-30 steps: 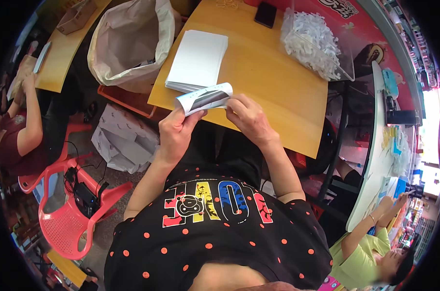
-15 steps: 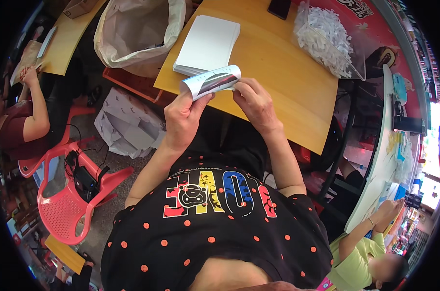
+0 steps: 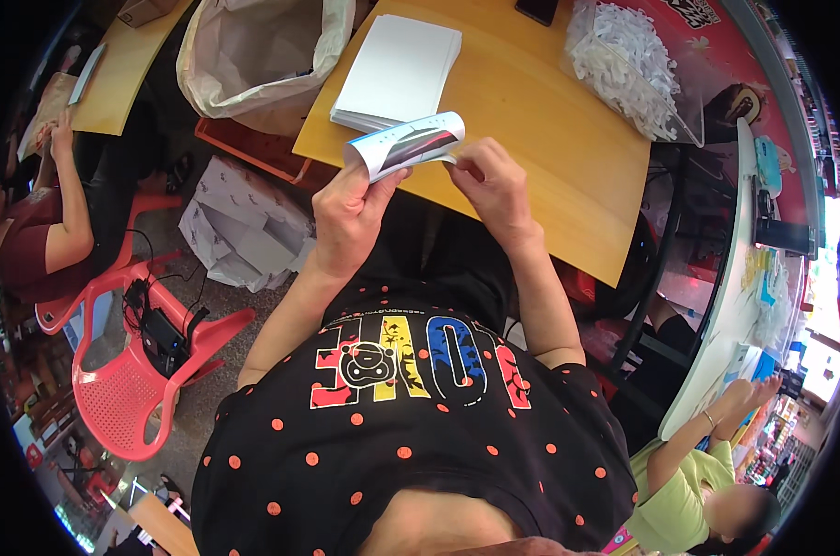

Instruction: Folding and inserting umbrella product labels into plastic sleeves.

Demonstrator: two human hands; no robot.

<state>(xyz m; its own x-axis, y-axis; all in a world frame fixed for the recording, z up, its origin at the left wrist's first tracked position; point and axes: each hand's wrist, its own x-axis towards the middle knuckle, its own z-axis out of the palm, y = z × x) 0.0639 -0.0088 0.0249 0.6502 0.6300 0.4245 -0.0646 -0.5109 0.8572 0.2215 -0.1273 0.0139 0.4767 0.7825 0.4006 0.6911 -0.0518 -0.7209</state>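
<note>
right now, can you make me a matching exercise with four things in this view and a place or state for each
1. printed sheet
2. white paper stack
3. white strips
4. chair

a. in a clear container
b. pink
c. curled, in the left hand
d. flat on the wooden table

Pairs: 1-c, 2-d, 3-a, 4-b

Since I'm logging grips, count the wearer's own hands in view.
2: the left hand gripping the left end of the curled sheet, the right hand pinching its right edge. The left is partly hidden.
</note>
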